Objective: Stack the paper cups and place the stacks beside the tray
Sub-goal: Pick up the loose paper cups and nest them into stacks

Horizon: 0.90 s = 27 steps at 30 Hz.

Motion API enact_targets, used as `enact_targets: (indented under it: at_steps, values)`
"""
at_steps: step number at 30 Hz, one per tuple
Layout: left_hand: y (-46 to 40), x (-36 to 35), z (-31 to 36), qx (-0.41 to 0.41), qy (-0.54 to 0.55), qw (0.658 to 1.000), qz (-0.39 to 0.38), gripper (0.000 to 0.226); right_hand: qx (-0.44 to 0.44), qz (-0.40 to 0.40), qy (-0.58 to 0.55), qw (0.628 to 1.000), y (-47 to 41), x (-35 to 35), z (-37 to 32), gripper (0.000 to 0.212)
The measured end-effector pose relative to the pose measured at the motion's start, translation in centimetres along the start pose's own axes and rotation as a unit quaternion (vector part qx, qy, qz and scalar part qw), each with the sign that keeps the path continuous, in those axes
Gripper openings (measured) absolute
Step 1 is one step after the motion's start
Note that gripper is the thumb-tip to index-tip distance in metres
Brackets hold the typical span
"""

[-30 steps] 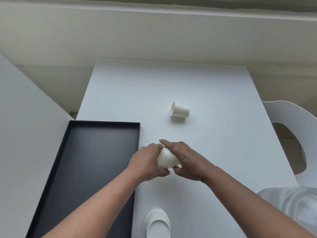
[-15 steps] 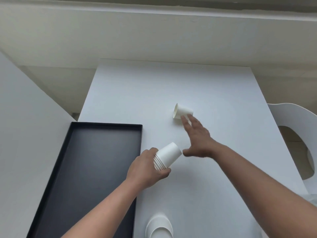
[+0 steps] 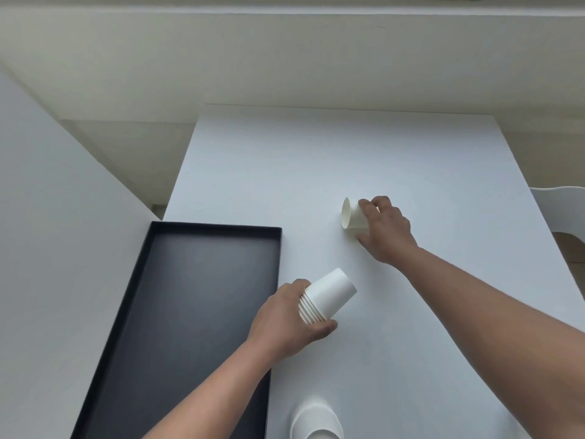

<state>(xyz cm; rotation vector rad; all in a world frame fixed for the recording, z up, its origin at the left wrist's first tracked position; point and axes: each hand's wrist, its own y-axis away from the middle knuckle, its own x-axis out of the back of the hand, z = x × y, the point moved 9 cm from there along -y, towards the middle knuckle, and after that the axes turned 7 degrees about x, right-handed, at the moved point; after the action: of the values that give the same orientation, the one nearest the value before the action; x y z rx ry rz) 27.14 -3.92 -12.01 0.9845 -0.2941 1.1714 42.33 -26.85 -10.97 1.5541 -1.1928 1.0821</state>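
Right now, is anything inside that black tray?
Nothing shows on the bare dark floor of the black tray. The left forearm covers its near right corner, so that part cannot be checked.

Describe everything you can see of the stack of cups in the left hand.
The stack of cups is plain white, paper by its look, with several rolled rims nested close at its lower-left end. It lies tilted, the closed base pointing up and right, the mouths hidden in the palm. The left hand grips it around the rims, thumb beneath. It is held over the white table, just right of the black tray.

Soft even daylight, wide-angle edge distortion.
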Motion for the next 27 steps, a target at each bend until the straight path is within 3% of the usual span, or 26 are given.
enact_targets:
  at_steps: [4,8,11,14,18,27]
  values:
    - [0.1,0.1,-0.1,0.002,0.007,1.000,-0.002,0.062,-0.010,0.017,-0.045,0.999,0.4,-0.1,0.2,0.051]
    - [0.4,0.0,-0.5,0.012,-0.001,1.000,0.001,0.061,-0.008,0.008,-0.024,1.000,2.1,-0.1,0.1,0.049]
    - [0.8,0.5,-0.2,0.013,-0.034,0.999,0.020,0.060,-0.050,0.009,-0.162,0.986,4.7,-0.1,0.4,0.053]
    - [1.0,1.2,0.5,0.007,-0.071,0.997,0.036,0.060,-0.091,-0.033,-0.383,0.919,7.7,-1.2,0.0,0.049]
    - [1.6,1.6,0.7,-0.007,-0.097,0.995,0.034,0.065,-0.116,-0.068,-0.552,0.823,11.9,-2.6,-0.5,0.049]
    - [3.2,1.5,0.7,-0.034,-0.125,0.991,0.024,0.071,-0.195,-0.001,-0.652,0.733,17.1,-1.8,1.5,0.039]
